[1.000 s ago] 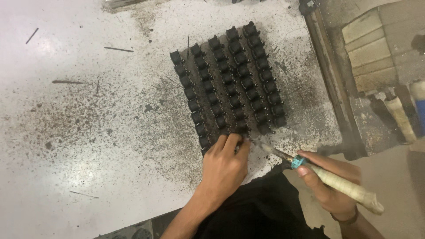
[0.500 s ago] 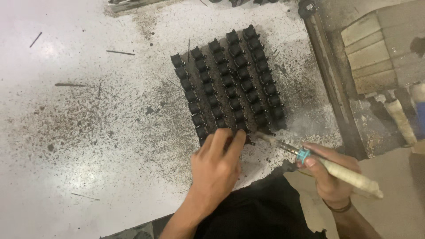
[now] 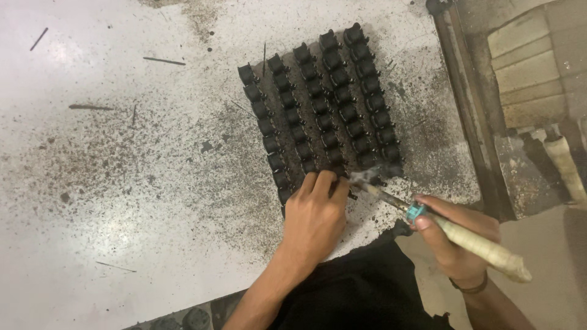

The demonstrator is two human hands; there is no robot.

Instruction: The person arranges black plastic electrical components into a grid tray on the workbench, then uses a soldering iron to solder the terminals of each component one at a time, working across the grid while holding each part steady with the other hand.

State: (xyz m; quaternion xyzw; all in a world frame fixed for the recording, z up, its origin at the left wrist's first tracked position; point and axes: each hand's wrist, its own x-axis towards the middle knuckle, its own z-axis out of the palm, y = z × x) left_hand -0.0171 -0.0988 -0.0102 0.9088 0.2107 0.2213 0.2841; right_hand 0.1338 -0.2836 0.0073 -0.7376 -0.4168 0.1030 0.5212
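Note:
A block of several rows of small black parts lies on a white, soot-stained table. My left hand presses down on the near end of the block, fingers over the closest parts. My right hand grips a soldering iron with a tape-wrapped handle and a blue collar. Its metal tip touches a part at the block's near edge, just right of my left fingers, with a wisp of smoke there.
Thin dark wire pieces lie scattered on the table's left side. A metal frame rail runs along the table's right edge, with wooden boards and a wrapped tool handle beyond it. Black fabric is at the near edge.
My left hand shifted slightly right along the block's near edge. The iron's tip stayed at the near row, and the view moved a little.

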